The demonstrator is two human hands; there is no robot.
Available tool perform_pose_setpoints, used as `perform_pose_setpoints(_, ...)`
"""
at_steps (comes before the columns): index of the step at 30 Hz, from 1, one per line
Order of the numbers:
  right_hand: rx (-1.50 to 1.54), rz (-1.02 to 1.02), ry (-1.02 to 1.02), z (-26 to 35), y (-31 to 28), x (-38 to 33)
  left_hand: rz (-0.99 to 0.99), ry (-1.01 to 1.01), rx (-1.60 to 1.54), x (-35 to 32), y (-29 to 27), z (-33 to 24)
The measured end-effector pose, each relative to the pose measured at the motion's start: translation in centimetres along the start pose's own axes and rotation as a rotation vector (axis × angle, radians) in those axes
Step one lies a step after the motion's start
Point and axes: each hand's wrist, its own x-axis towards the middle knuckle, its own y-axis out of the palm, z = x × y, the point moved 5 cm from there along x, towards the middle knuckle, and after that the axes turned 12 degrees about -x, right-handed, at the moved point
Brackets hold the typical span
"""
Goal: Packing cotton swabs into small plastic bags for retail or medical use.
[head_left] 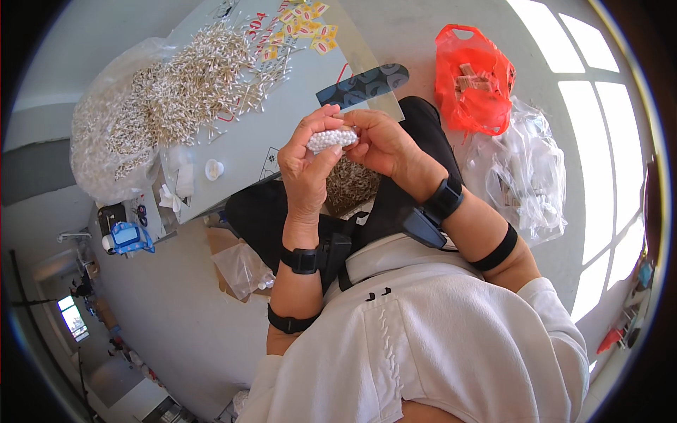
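Note:
A tight bundle of cotton swabs, white tips facing me, is held up between my two hands. My left hand is closed round it, the thumb pressed along its lower side. Fingers of my right hand pinch at its right end; whatever lies between those fingertips is mostly hidden. Below the hands, between my legs, a container of cotton swabs shows in part. On the table to the left lies a big heap of loose cotton swabs.
Yellow-and-white labels lie scattered at the table's far side. A clear bag of swabs sits at its left end, near a small white cup. Right of my legs stand a red plastic bag and a clear plastic bag.

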Motion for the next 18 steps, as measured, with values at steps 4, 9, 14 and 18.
perform_pose_setpoints(4, -0.07, -0.015, -0.078, 0.33, -0.06, -0.09, -0.028, -0.01, -0.019, 0.01, 0.13, -0.03)
perform_pose_setpoints(9, -0.173, -0.101, -0.117, 0.43, 0.44, -0.58, -0.048, 0.006, -0.043, 0.03, -0.1, -0.04)
perform_pose_setpoints(14, -0.229, -0.116, -0.164, 0.47, 0.35, -0.63, -0.055, 0.035, -0.055, 0.12, -0.04, 0.02)
perform_pose_setpoints(18, -0.238, -0.141, -0.199, 0.38, 0.21, -0.51, -0.092, 0.045, -0.056, 0.08, -0.17, 0.17)
